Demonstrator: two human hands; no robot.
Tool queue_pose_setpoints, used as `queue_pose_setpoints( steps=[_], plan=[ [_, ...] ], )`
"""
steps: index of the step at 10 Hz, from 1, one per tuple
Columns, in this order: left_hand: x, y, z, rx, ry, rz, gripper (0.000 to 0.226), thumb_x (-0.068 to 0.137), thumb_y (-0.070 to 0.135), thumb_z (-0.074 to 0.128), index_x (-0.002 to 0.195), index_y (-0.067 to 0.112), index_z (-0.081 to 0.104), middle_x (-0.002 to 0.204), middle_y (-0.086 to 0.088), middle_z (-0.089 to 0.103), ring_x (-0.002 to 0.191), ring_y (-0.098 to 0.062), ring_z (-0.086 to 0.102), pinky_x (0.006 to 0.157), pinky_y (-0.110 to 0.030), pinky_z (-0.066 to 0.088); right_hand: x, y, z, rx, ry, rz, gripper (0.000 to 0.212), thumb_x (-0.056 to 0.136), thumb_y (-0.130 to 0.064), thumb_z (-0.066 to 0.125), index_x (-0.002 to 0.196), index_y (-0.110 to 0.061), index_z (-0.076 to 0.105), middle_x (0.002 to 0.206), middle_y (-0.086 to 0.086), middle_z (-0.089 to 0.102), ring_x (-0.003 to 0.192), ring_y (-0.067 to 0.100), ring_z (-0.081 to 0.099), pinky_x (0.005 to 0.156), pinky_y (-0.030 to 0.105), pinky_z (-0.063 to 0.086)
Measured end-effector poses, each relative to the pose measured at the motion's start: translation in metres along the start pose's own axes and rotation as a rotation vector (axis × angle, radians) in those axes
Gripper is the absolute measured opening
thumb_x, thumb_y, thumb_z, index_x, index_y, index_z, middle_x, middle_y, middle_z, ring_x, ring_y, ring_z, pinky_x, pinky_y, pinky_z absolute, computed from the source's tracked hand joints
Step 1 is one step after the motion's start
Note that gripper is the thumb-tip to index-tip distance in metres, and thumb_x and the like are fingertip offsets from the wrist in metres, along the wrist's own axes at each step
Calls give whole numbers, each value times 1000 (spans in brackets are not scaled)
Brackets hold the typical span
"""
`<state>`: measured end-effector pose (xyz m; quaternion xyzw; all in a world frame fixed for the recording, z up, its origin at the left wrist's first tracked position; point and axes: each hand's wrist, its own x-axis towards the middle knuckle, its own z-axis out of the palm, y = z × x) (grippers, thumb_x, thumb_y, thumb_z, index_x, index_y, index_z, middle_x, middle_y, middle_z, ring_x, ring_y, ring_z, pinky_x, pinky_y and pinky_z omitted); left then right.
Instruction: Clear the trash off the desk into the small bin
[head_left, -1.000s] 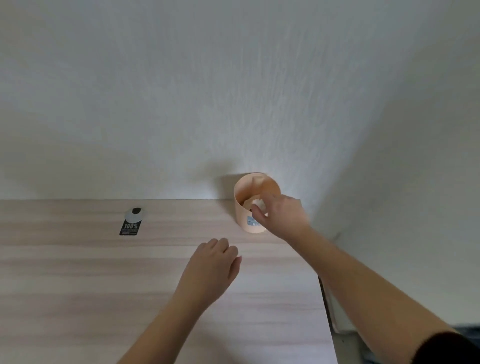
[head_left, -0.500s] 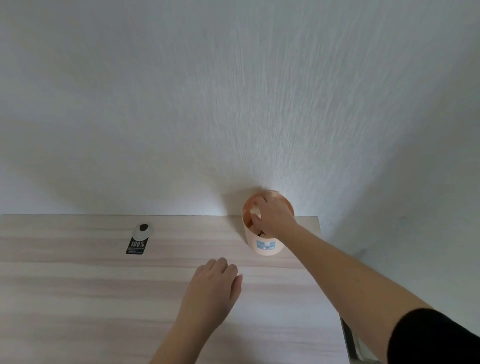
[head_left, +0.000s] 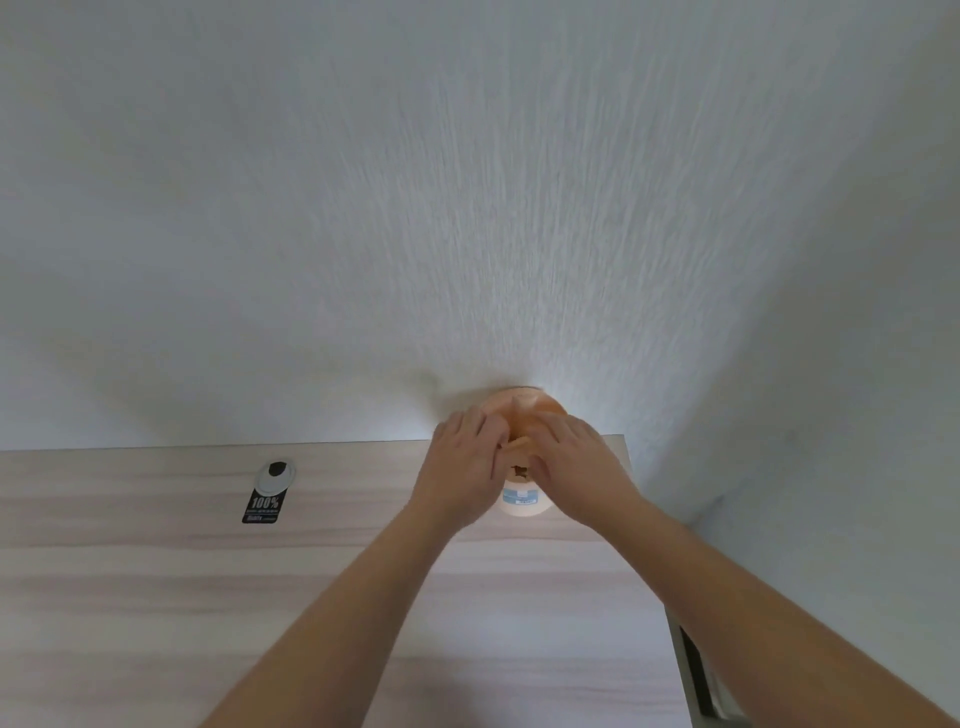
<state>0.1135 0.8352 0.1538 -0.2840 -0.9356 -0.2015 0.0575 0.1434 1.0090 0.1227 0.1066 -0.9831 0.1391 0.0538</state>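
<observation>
The small bin (head_left: 521, 503), a peach cup-like container with a blue label, stands at the desk's back right corner against the wall. My left hand (head_left: 461, 470) lies against its left side with the fingers curled over the rim. My right hand (head_left: 577, 467) clasps the right side in the same way. Between the two hands I see a bit of brownish trash (head_left: 519, 470) inside the bin's mouth. The hands hide most of the opening and the rest of what lies inside.
A black tag printed "100%" with a white round piece (head_left: 266, 500) lies on the wooden desk (head_left: 156, 597) to the left of the bin. The desk's right edge (head_left: 670, 618) runs beside a dark metal frame. A white wall rises right behind the desk.
My left hand has left the desk top and moved up to the bin's left side. My right hand has come out of the bin's mouth onto its right side. The view has tilted upward.
</observation>
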Motion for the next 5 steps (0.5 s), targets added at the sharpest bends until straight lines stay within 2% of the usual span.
queue_pose_setpoints(
  steps=[1,2,3,4,5],
  plan=[
    [31,3,20,11,-130,37,23,84,28,29,90,17,48,97,-1,49,91,-22,42,84,-38,36,-25,15,-12,-24,13,87,36,93,-25,50,127,-13,53,138,10,50,123,28,48,107,40,32],
    [49,4,44,69,-248,52,21,90,24,35,104,18,50,117,-4,50,112,-26,39,96,-41,30,-50,28,-22,-57,-53,136,43,95,-33,44,136,-18,44,147,6,40,135,24,35,113,38,23],
    [55,-2,58,108,-394,20,29,94,26,32,118,22,48,132,-4,43,126,-25,29,106,-44,18,-67,39,-30,-31,-80,173,45,96,-34,43,138,-19,40,150,5,34,139,22,26,114,37,18],
    [52,-1,57,110,-450,19,36,94,28,31,128,25,44,144,-2,35,137,-23,16,111,-49,13,-83,43,-41,28,-64,182,45,96,-33,44,138,-18,40,150,5,33,139,22,25,114,37,21],
    [52,1,47,97,-348,-11,36,96,35,26,126,28,45,143,0,38,133,-22,25,105,-48,22,-90,47,-47,48,-48,181,46,97,-35,40,140,-19,38,150,5,33,139,22,25,114,37,21]
  ],
)
